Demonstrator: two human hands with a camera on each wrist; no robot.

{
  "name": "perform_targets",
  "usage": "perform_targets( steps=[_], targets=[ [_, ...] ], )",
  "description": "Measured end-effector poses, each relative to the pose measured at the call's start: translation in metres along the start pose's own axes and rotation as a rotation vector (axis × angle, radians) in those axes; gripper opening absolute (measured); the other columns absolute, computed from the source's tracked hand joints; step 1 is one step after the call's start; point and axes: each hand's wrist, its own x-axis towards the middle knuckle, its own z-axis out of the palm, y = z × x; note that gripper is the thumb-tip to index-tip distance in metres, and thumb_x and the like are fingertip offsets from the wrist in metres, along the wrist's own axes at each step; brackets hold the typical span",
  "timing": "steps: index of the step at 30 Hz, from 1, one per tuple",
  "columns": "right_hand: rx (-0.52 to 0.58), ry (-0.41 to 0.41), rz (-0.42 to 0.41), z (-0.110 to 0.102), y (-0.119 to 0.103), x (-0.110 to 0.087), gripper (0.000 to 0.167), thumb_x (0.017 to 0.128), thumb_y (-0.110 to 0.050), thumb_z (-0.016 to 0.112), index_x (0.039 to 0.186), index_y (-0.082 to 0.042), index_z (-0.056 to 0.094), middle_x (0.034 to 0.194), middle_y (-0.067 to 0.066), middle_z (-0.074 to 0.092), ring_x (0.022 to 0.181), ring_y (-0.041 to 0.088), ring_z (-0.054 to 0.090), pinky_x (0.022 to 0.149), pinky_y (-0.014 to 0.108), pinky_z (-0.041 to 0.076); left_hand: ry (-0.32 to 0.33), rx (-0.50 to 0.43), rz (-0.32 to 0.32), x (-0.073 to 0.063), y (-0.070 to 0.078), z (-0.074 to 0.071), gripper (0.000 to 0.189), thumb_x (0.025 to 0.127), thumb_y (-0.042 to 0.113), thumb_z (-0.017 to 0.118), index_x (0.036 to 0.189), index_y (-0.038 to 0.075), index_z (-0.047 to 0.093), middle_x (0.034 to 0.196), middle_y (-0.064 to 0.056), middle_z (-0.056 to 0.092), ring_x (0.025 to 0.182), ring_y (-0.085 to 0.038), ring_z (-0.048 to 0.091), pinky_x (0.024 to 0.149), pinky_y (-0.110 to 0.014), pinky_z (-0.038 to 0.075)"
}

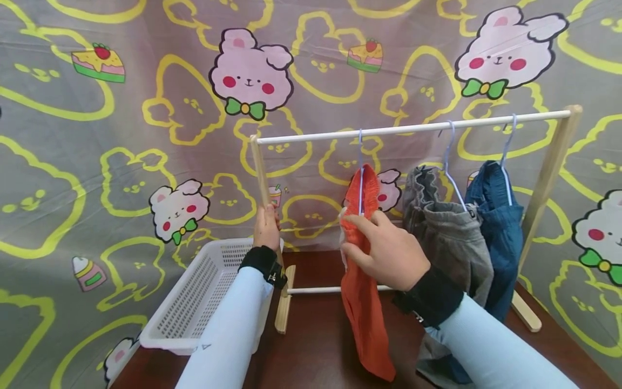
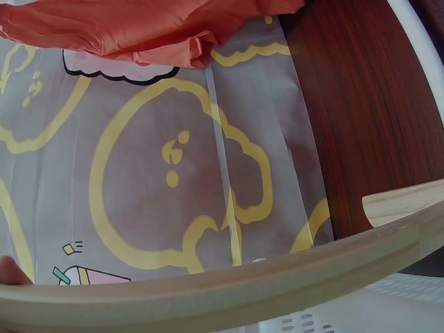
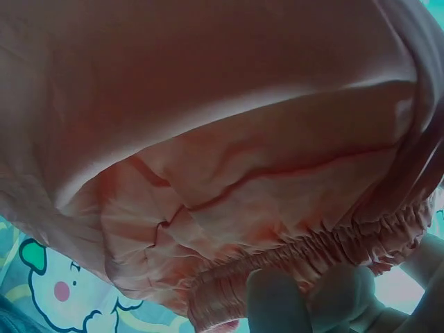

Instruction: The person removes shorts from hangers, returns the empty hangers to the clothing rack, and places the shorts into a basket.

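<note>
Orange trousers (image 1: 362, 302) with a gathered waistband (image 3: 277, 267) hang from a pale purple hanger (image 1: 360, 186) on the rack's white rail (image 1: 413, 128). My right hand (image 1: 389, 249) is at the front of these trousers, just below the hanger, its fingers touching the waistband with index finger and thumb spread apart. My left hand (image 1: 267, 229) grips the rack's left wooden post (image 1: 259, 170). In the left wrist view the post (image 2: 208, 298) crosses the bottom, with a fingertip at the left edge. Most of the orange cloth (image 3: 208, 69) fills the right wrist view.
Grey trousers (image 1: 457, 237) and blue trousers (image 1: 500, 216) hang on hangers to the right, near the right post (image 1: 549, 183). Left of the rack stands a white perforated basket (image 1: 170, 324). The rack's wooden feet rest on a dark red-brown table (image 1: 311, 346); a patterned curtain (image 1: 121, 162) hangs behind.
</note>
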Motion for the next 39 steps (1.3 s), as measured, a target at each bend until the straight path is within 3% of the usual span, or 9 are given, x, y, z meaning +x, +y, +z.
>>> perform_targets(
  steps=[4,8,12,17,21,26,32,39],
  targets=[
    [-0.001,-0.008,0.006,-0.001,0.003,-0.001,0.044,0.091,-0.048,0.072,0.122,-0.018,0.063,0.104,0.006,0.054,0.069,0.017,0.057,0.057,0.030,0.052,-0.006,-0.005,0.020,0.002,-0.003,-0.001,0.040,0.112,0.039,0.024,0.124,0.007,0.045,0.085,-0.003,0.041,0.071,-0.018,0.043,0.069,-0.031,0.039],
    [-0.011,-0.004,0.009,-0.003,0.008,-0.004,0.036,0.093,-0.036,0.071,0.120,-0.013,0.062,0.101,0.007,0.055,0.069,0.018,0.054,0.055,0.030,0.048,-0.004,0.004,0.027,0.002,-0.004,-0.001,0.039,0.112,0.039,0.024,0.123,0.008,0.045,0.085,-0.003,0.042,0.071,-0.017,0.044,0.068,-0.030,0.039],
    [0.012,-0.006,0.016,-0.006,0.017,-0.008,0.036,0.095,-0.025,0.071,0.126,-0.012,0.059,0.107,0.007,0.059,0.080,0.020,0.058,0.065,0.037,0.056,0.007,0.012,0.023,0.002,-0.003,0.000,0.041,0.112,0.039,0.024,0.125,0.006,0.045,0.085,-0.003,0.043,0.071,-0.017,0.045,0.067,-0.031,0.039],
    [0.034,-0.021,0.069,-0.012,0.031,-0.013,0.059,0.096,-0.017,0.070,0.148,-0.011,0.042,0.131,0.015,0.059,0.101,0.029,0.063,0.087,0.055,0.055,0.000,0.017,-0.006,0.000,-0.001,0.000,0.049,0.112,0.040,0.024,0.131,-0.001,0.044,0.086,-0.005,0.042,0.073,-0.020,0.045,0.069,-0.033,0.038],
    [0.028,-0.012,0.124,-0.018,0.043,-0.016,0.068,0.097,-0.015,0.069,0.155,-0.010,0.034,0.132,0.023,0.060,0.097,0.034,0.065,0.086,0.061,0.053,-0.010,0.016,-0.011,-0.001,-0.001,0.000,0.048,0.112,0.040,0.023,0.129,-0.001,0.043,0.087,-0.005,0.042,0.074,-0.021,0.044,0.069,-0.033,0.038],
    [0.017,0.035,0.149,-0.021,0.056,-0.017,0.050,0.098,-0.012,0.066,0.143,-0.004,0.048,0.118,0.025,0.066,0.086,0.034,0.065,0.081,0.060,0.055,-0.008,-0.001,0.007,-0.001,-0.001,0.000,0.041,0.112,0.039,0.023,0.124,0.006,0.044,0.088,-0.004,0.042,0.073,-0.019,0.044,0.070,-0.032,0.039],
    [0.079,0.051,0.178,-0.015,0.071,-0.017,0.033,0.101,-0.008,0.057,0.132,0.002,0.051,0.117,0.029,0.065,0.093,0.039,0.066,0.084,0.062,0.053,-0.023,0.000,0.011,-0.001,-0.006,0.000,0.043,0.112,0.039,0.024,0.125,0.003,0.043,0.088,-0.004,0.041,0.074,-0.019,0.044,0.070,-0.032,0.039],
    [0.206,0.099,0.174,-0.010,0.084,-0.011,0.027,0.102,-0.004,0.048,0.128,0.001,0.052,0.119,0.028,0.063,0.101,0.041,0.061,0.088,0.061,0.048,-0.002,-0.007,0.012,0.000,-0.005,0.000,0.045,0.112,0.037,0.026,0.128,-0.001,0.043,0.088,-0.004,0.041,0.076,-0.020,0.043,0.071,-0.031,0.038]
  ],
)
